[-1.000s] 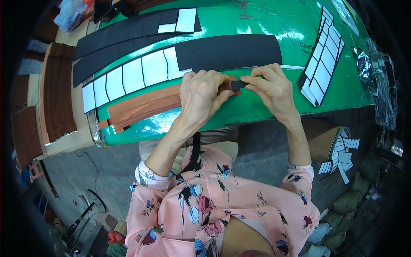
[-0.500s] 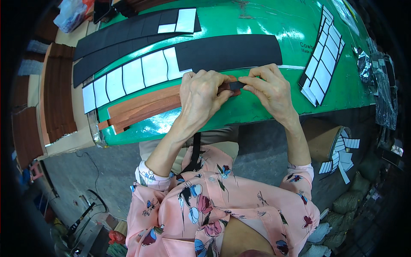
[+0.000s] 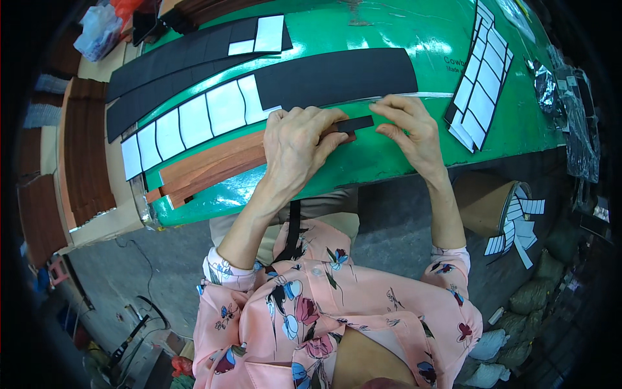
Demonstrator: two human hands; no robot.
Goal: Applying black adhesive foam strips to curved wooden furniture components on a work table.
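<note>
Brown boards (image 3: 91,149) are stacked beside the left edge of the green tabletop (image 3: 382,155). Black sheets (image 3: 188,47) are laid toward its far left corner; nearer, a long black sheet (image 3: 337,78) is partly covered with white patches. Along the front edge, left of centre, wooden strips (image 3: 214,159) are gripped near their right end by the closed fingers of the left hand (image 3: 295,142). From this grip a small black piece (image 3: 357,123) is projected rightward. Just beside its tip, the right hand's (image 3: 414,126) thumb and forefinger are parted by a narrow gap. White-patched sheets (image 3: 486,78) are placed near the right edge.
</note>
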